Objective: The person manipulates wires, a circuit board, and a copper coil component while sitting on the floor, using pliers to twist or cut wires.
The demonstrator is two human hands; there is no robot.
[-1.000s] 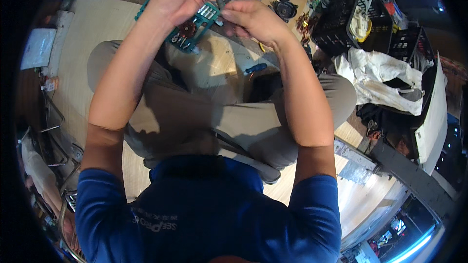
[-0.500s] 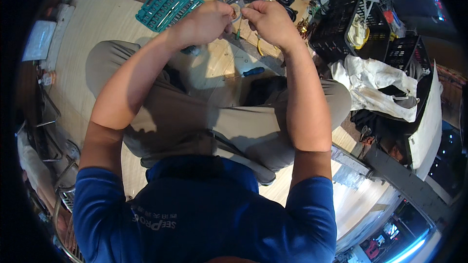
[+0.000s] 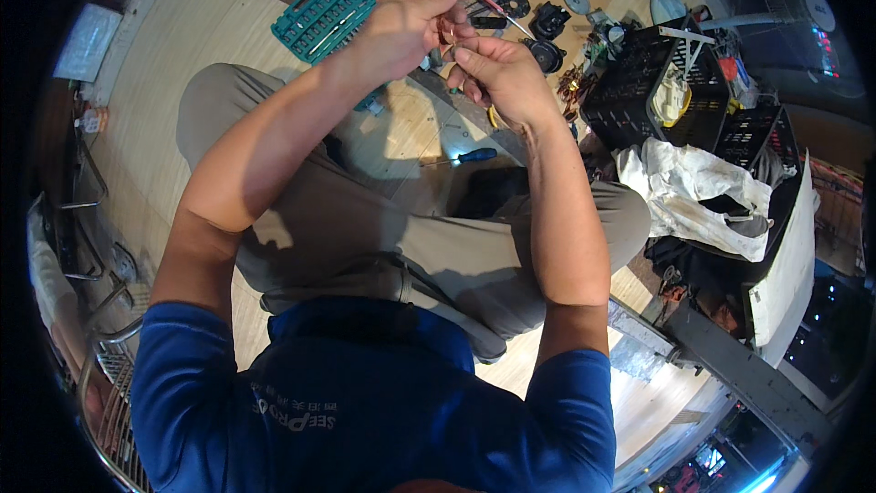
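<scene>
A: What are the two hands doing?

B: Both meet near the top centre of the frame. The left hand (image 3: 406,27) is curled with fingers pinched on a small reddish-copper piece (image 3: 445,34); the right hand (image 3: 497,82) is also closed, its fingertips pinching at the same piece from below.

A: And around them?

B: One teal socket set case (image 3: 322,14) lies open at upper left. One blue-handled screwdriver (image 3: 461,157) sits on the wooden floor (image 3: 182,55) below the hands. Two black crates (image 3: 639,96) stand at upper right, with one white cloth (image 3: 693,192) beneath them.
</scene>
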